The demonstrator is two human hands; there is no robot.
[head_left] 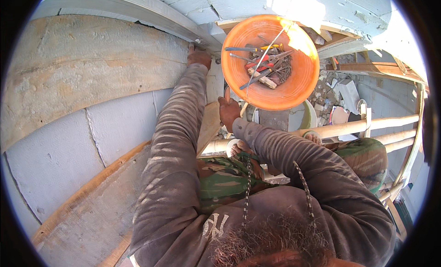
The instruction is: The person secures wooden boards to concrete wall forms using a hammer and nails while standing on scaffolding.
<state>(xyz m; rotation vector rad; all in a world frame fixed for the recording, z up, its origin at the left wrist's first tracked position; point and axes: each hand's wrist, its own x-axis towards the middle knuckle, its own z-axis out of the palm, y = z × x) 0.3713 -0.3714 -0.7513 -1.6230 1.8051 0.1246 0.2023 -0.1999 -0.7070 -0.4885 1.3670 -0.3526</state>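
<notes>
My left hand (pixel 200 56), arm extended and index finger pointing forward, is at the right end of one wide, grey-brown, mortar-stained board (pixel 105 60). My right hand (pixel 228 113), elbow bent, has its index finger raised. I cannot tell whether either grasps anything. Beyond, one orange basin (pixel 304 81) carries red-handled pliers (pixel 272 59) and loose nails (pixel 285 72) inside its rim.

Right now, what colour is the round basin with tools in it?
Orange; the basin shows in the head view.
</notes>
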